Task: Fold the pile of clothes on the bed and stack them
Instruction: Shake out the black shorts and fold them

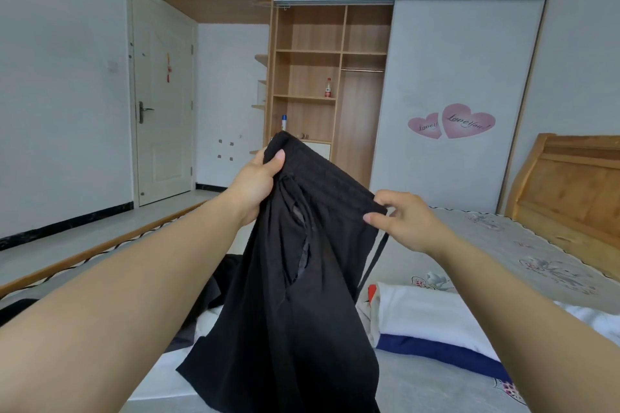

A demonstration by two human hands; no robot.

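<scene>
A pair of black trousers [295, 295] hangs in the air in front of me, held up by its waistband. My left hand [258, 184] grips the waistband's upper left corner, thumb on the front. My right hand [402, 221] pinches the lower right end of the waistband, where a black drawstring dangles. The trouser legs drop down to the bed [503, 245]. On the bed to the right lies a folded white garment [426, 315] on a navy one [446, 350], with a bit of red cloth beside them. More dark clothing [221, 282] lies behind the trousers on the left.
The bed has a grey flowered sheet and a wooden headboard [570, 184] at the right. Across the room stand an open wooden wardrobe [328, 77] with bottles on its shelves and a white door [164, 100] on the left.
</scene>
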